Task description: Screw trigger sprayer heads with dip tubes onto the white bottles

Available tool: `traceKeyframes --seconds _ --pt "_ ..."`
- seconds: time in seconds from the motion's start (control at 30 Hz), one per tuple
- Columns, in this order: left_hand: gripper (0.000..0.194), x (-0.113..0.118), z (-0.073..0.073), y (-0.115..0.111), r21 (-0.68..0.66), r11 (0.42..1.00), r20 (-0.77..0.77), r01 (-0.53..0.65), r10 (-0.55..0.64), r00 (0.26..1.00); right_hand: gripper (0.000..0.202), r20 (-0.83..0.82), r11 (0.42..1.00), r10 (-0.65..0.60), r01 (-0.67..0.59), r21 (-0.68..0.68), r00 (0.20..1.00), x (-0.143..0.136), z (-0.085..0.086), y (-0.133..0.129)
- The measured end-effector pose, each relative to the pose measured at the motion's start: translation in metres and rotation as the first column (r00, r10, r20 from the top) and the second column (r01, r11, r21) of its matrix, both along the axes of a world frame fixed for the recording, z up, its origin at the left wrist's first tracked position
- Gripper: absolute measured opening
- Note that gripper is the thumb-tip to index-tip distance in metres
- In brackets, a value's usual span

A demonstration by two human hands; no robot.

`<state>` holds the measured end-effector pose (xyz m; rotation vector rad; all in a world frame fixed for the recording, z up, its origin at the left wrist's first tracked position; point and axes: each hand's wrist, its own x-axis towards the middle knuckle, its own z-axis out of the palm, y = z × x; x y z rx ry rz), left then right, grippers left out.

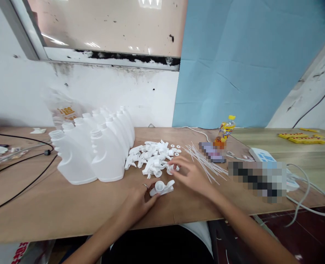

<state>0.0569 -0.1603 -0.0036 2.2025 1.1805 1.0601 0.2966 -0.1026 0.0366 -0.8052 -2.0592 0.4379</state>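
My left hand (pixel 140 200) grips a white spray trigger head (pixel 162 187) close to the table's front edge, its round collar facing up. Just above and right of it, my right hand (pixel 188 174) reaches to the right end of a pile of white spray heads (pixel 151 156). Its fingers are bent around a small white part (pixel 171 168), partly hidden by them; whether they grip it is unclear. Small white rings (pixel 176 150) lie behind that hand. Thin white tubes (pixel 203 163) are spread to its right.
Rows of white bottles (pixel 107 157) stand left of the pile. Black cables (pixel 47 152) cross the left side. A phone (pixel 212 152), a yellow-capped drink bottle (pixel 225 132), a pixelated dark object (pixel 257 179) and a white device (pixel 263 156) are on the right.
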Motion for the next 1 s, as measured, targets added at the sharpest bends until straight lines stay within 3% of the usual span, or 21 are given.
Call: traceKeyframes --seconds 0.1,0.2,0.37,0.47,0.6,0.73,1.0 --pt "0.049 -0.001 -0.008 0.003 -0.024 0.999 0.019 0.045 -0.045 0.999 0.027 0.018 0.997 0.076 -0.076 0.019 0.997 -0.02 -0.007 -0.035" --pt "0.053 -0.002 -0.013 0.003 -0.038 0.998 0.026 0.058 -0.057 0.998 0.031 0.104 0.992 0.099 -0.106 0.065 0.99 -0.028 -0.02 -0.045" --pt "0.05 -0.003 -0.013 0.003 -0.009 0.998 0.019 0.061 -0.061 0.998 0.038 0.228 0.982 0.049 -0.088 0.166 0.973 -0.023 -0.028 -0.042" --pt "0.039 -0.003 -0.009 0.001 0.007 0.999 -0.045 0.032 -0.032 0.998 0.041 0.252 0.984 0.023 -0.067 0.165 0.967 -0.02 -0.027 -0.041" --pt "0.025 -0.003 -0.002 -0.003 0.025 1.0 -0.194 -0.009 0.014 0.981 0.029 0.275 0.984 0.026 -0.074 0.165 0.961 -0.021 -0.029 -0.04" --pt "0.035 -0.004 0.001 -0.004 0.141 0.989 -0.324 0.046 0.002 0.946 0.018 0.346 0.983 0.024 -0.084 0.161 0.938 -0.021 -0.033 -0.038" --pt "0.032 -0.007 -0.01 0.003 0.287 0.954 -0.34 0.085 0.018 0.94 0.008 0.375 0.956 0.005 -0.114 0.269 0.927 -0.023 -0.033 -0.036"
